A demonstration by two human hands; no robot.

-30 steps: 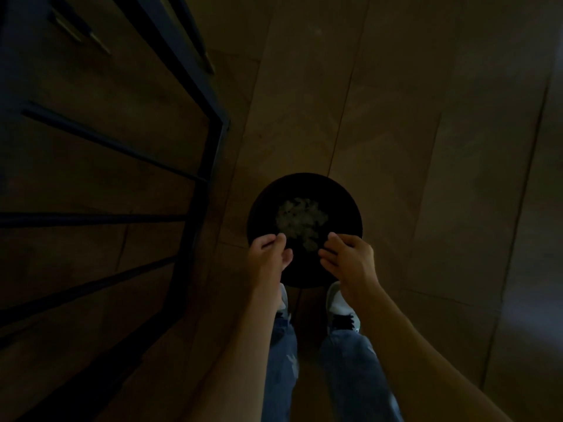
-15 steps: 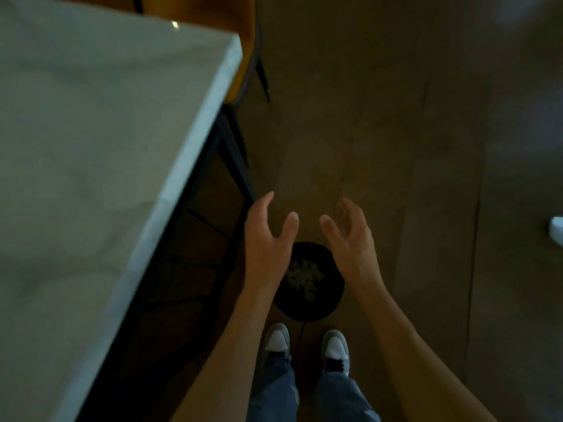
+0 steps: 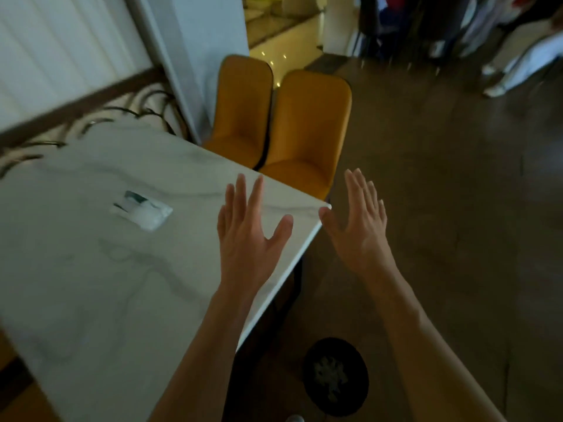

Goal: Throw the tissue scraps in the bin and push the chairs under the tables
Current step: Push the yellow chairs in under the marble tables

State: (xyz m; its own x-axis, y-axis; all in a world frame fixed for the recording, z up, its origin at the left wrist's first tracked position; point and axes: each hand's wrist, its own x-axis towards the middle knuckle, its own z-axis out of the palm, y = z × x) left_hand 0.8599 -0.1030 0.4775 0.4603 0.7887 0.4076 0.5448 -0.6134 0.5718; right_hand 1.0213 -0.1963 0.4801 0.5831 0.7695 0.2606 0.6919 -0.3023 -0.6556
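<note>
A round black bin (image 3: pixel 313 354) stands on the floor by the table's near corner, with pale tissue scraps (image 3: pixel 330 376) lying inside it. My left hand (image 3: pixel 248 236) is raised over the white marble table (image 3: pixel 91 269), fingers spread and holding nothing. My right hand (image 3: pixel 358 223) is lifted beside the table's corner, likewise open and empty. Two orange chairs stand at the table's far side: the nearer one (image 3: pixel 307 132) has its seat at the table edge, the other (image 3: pixel 242 108) sits just left of it.
A small white packet with dark print (image 3: pixel 141 208) lies on the tabletop. A white wall with a curled metal railing (image 3: pixel 91 120) runs behind the table. Brown floor spreads to the right. People's legs (image 3: pixel 515 62) and dark chair legs (image 3: pixel 393 35) show at the far right.
My view has risen from the bin to the table and chairs. Both hands lifted away from the bin's rim and spread open; the scraps stay in the bin.
</note>
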